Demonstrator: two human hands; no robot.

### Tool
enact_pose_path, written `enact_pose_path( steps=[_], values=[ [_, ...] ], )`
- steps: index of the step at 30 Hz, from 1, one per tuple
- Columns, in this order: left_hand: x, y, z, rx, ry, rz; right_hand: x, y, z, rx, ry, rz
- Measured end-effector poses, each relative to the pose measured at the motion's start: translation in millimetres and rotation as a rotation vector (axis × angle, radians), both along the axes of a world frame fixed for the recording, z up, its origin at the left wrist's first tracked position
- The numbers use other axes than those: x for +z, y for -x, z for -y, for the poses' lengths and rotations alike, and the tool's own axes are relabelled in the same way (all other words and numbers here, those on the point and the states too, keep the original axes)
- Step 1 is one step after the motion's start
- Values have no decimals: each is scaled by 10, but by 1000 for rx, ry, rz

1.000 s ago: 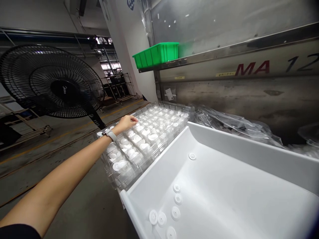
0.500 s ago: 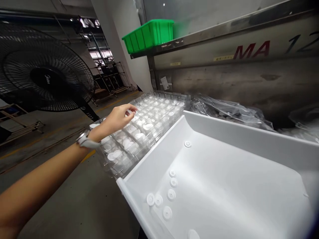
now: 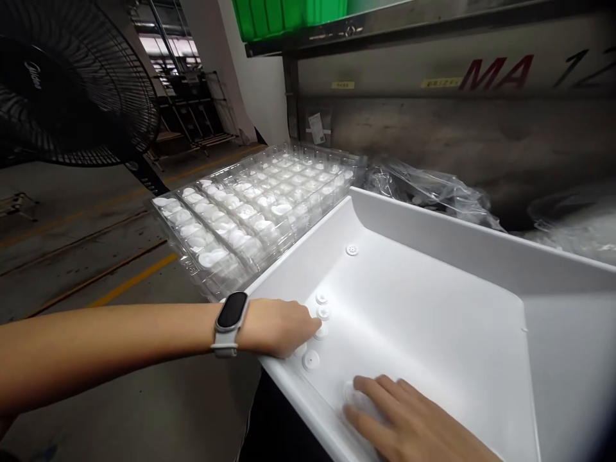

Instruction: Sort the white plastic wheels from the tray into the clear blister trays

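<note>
My left hand (image 3: 283, 326), with a grey band and dark watch face on its wrist, reaches over the near left wall into the white tray (image 3: 433, 228). Its fingers curl down among small round white plastic wheels (image 3: 311, 360); what lies under them is hidden. The fingertip is at the edge of one wheel. My right hand (image 3: 399, 414) is low in the same tray, its thumb and fingers apart. Motion smears this hand and a white piece (image 3: 351, 391) by its fingertips.
Beyond the tray's left wall, a clear compartment tray (image 3: 202, 269) holds many white round pieces. Clear plastic bags (image 3: 433, 186) lie behind the white tray. A black fan (image 3: 72, 90) stands at left; a green bin (image 3: 289, 19) sits on the metal ledge (image 3: 385, 29) above.
My left hand has moved from above the clear compartment tray down and right into the white tray. My right hand has come into view at the bottom. The view has tilted downward.
</note>
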State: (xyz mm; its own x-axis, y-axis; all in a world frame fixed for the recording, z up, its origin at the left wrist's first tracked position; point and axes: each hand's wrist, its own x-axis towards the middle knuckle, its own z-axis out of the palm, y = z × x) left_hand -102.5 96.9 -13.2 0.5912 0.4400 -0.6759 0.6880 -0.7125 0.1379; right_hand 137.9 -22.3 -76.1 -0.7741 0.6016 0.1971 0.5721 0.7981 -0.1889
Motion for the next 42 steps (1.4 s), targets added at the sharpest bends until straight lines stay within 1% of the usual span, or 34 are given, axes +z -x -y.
enact_pose_path(
  steps=[3, 6, 9, 13, 16, 19, 23, 25, 27, 29, 32, 34, 36, 38, 39, 42],
  values=[
    [4, -11, 15, 4, 12, -51, 73, 246, -139, 69, 139, 87],
    [72, -48, 12, 2, 38, -53, 155, 381, -208, 59, 283, 163],
    [144, -113, 17, 25, 82, -43, 138, 491, -326, 10, 382, 201],
    [174, -177, 31, 57, 141, -83, 62, 659, -468, -16, 469, 106],
    [141, -175, 9, 58, 153, -90, 21, 721, -492, -41, 536, 57],
    [63, -144, -11, 31, 167, -43, -6, 715, -481, -58, 576, 40],
    [-66, -107, 20, 1, 112, 5, 3, 686, -462, -59, 615, 33],
    [-104, -100, 44, -7, 71, 0, 13, 664, -445, -61, 670, 2],
    [-110, -97, 52, -16, 43, -11, 11, 614, -425, -84, 761, -75],
    [-90, -89, 40, -27, 34, -20, 2, 521, -408, -179, 903, -196],
    [-35, -60, -2, -26, 40, -45, 25, 324, -394, -359, 1233, -432],
    [1, -41, -25, -18, 50, -59, 80, 198, -382, -416, 1479, -638],
    [20, -37, -31, -19, 60, -57, 143, 115, -361, -444, 1660, -875],
    [9, -54, -19, -23, 61, -52, 189, 88, -336, -461, 1760, -1065],
    [-9, -69, -6, -26, 53, -51, 204, 93, -325, -460, 1792, -1122],
    [-92, -112, 45, -46, 5, -23, 232, 137, -297, -443, 1855, -1195]
  ],
)
